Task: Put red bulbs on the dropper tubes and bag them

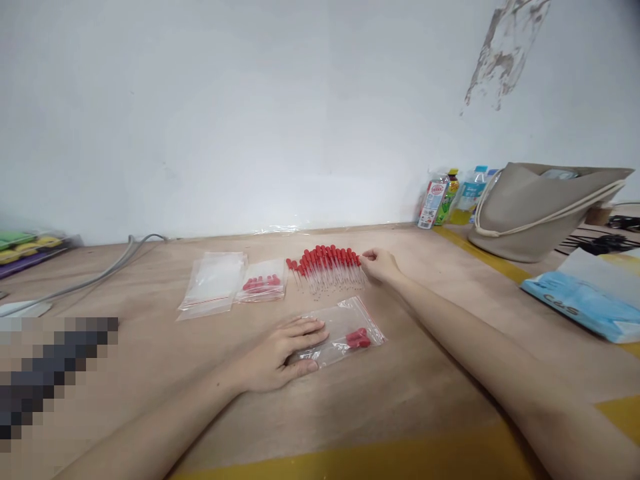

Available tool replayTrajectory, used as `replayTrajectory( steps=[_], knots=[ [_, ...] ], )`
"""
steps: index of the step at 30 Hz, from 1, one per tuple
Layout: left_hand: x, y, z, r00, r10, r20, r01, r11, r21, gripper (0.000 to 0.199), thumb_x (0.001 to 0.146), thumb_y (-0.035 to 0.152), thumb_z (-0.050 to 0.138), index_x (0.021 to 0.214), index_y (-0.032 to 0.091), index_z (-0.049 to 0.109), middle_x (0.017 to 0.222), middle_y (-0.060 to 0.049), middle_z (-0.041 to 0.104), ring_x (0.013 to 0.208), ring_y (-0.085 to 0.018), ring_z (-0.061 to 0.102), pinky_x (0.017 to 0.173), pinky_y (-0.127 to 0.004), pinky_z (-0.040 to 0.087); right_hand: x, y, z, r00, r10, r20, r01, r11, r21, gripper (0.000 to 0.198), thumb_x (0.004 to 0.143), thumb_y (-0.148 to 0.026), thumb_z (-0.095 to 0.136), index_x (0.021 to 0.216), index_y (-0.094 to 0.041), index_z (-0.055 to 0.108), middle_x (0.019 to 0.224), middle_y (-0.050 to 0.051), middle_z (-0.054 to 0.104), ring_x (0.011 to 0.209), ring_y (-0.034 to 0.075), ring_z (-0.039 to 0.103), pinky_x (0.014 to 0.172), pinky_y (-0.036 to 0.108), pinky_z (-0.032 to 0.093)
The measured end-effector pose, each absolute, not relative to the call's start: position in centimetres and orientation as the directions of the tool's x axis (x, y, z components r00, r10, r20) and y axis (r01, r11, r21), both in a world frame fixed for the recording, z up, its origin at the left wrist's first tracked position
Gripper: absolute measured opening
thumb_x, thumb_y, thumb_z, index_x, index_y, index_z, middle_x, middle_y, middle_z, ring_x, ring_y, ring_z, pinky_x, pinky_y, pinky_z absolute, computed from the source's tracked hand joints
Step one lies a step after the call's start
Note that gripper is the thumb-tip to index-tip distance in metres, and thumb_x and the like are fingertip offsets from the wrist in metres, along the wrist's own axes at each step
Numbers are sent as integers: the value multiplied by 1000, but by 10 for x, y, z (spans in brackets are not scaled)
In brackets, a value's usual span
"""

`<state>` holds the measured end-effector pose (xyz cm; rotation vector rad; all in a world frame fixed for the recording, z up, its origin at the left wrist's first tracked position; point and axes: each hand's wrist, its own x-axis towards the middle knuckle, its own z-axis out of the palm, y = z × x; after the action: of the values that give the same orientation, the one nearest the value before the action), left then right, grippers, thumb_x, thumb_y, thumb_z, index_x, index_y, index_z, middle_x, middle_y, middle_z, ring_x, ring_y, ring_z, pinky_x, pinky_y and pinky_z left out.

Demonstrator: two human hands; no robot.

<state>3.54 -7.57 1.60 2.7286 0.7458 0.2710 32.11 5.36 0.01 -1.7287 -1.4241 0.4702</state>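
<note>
A row of glass droppers with red rubber bulbs lies fanned out on the table, tips toward me. At the row's right end my right hand is closed, fingertips pinching the red bulb of the outermost dropper. My left hand lies flat with fingers stretched over the left part of a clear zip bag. Inside that bag, toward its opening on the right, are a few red bulbs; whether glass tubes are attached is hard to make out.
Left of the droppers, a stack of filled zip bags shows red bulbs, beside flat zip bags. Drink bottles, a grey bag and a blue tissue pack stand or lie at right. A grey cable runs along the left.
</note>
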Motion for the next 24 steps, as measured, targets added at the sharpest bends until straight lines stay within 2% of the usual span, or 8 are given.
replayTrajectory(
  steps=[2,5,10,14,18,24],
  knots=[
    [36,-76,16,847,522,96,467,-819,332,49,86,40,43,132,28,32,138,-2,32,127,-20,28,106,-42,22,322,69,-3,312,931,191,627,-50,-778,25,68,-32,56,84,-15,65,89,8,65,85,18,57,74,24,40],
    [36,-75,16,851,516,100,458,-822,338,49,86,39,44,132,28,32,138,-2,33,127,-20,29,107,-42,22,324,83,-7,349,926,147,608,-104,-787,20,66,-32,57,73,-15,67,80,8,66,81,19,58,70,25,40],
    [35,-75,15,852,511,117,448,-825,343,49,85,39,45,131,28,33,138,-2,33,127,-21,29,106,-43,22,323,87,-8,423,902,89,504,-153,-850,14,61,-26,60,66,-14,65,59,4,60,60,15,56,54,22,38],
    [35,-75,15,852,513,107,454,-824,338,49,86,40,44,132,28,32,138,-1,32,127,-20,28,106,-43,22,321,79,-1,435,900,35,354,-135,-925,11,65,-21,55,58,-13,58,45,0,50,41,9,44,42,20,31],
    [35,-75,15,849,519,100,464,-823,328,49,86,40,43,132,28,32,139,-1,32,128,-19,28,107,-42,22,326,58,8,423,906,17,166,-59,-984,13,72,-17,47,59,-15,50,48,-2,48,35,4,35,36,17,27],
    [35,-76,15,849,519,94,468,-824,320,48,86,40,42,132,29,31,138,-1,32,128,-20,28,106,-42,23,337,1,6,411,911,33,-37,52,-998,15,80,-23,43,66,-18,45,60,-3,49,41,3,41,39,15,35]
  ],
)
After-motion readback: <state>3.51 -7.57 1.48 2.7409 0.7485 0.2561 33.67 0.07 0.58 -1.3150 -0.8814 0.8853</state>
